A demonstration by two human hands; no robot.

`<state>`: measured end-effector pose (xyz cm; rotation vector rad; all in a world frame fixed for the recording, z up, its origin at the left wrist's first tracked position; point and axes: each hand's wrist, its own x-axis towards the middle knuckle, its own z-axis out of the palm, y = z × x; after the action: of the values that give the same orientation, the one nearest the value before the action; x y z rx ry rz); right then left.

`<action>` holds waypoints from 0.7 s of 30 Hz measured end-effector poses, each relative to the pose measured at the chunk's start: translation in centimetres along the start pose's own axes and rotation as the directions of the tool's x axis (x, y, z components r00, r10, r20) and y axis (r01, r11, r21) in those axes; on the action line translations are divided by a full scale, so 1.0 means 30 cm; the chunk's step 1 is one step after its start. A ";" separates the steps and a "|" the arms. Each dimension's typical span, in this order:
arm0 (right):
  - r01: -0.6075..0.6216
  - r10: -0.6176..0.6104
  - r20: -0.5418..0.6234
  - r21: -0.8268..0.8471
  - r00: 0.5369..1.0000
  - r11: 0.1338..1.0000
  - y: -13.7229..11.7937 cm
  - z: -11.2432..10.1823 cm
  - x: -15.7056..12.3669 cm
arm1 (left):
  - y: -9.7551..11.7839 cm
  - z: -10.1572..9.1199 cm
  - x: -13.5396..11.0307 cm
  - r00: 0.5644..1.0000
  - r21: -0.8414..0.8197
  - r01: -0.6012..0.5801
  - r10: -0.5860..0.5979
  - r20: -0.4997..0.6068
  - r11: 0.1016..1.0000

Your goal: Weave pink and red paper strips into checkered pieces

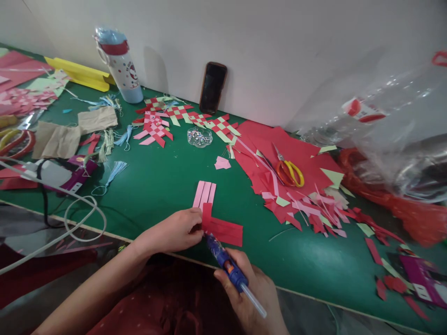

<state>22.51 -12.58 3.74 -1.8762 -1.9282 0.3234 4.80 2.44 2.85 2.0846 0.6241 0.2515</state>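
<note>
My right hand (pixel 249 284) grips a blue hot glue gun (pixel 223 258), with a clear glue stick (pixel 254 301) poking out of its back end. The gun's nozzle points at the folded red paper strips (pixel 226 230) near the table's front edge. My left hand (pixel 181 228) is closed, its fingertips pinching the left end of the red strips; the pinched part is hidden. Beneath and above the red strips stand pink paper strips (pixel 204 193) laid side by side. The upright red strip (pixel 206 216) overlaps their lower end.
A phone (pixel 213 87) and a bottle (pixel 122 65) stand by the wall. Scissors (pixel 289 172) lie on red paper (pixel 279 144) among scraps. Woven paper pieces (pixel 153 125) and a bead dish (pixel 199 137) are behind my hands. A white cable (pixel 101 209) loops at left.
</note>
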 end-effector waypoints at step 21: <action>-0.452 0.572 0.130 0.760 0.810 0.467 0.099 -0.075 -0.092 | -0.011 0.012 -0.009 0.997 0.111 0.073 -0.071 -0.024 0.991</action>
<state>26.15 -15.43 3.99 -1.7165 -0.7948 0.9931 4.60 2.19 2.40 2.1642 0.7394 0.2003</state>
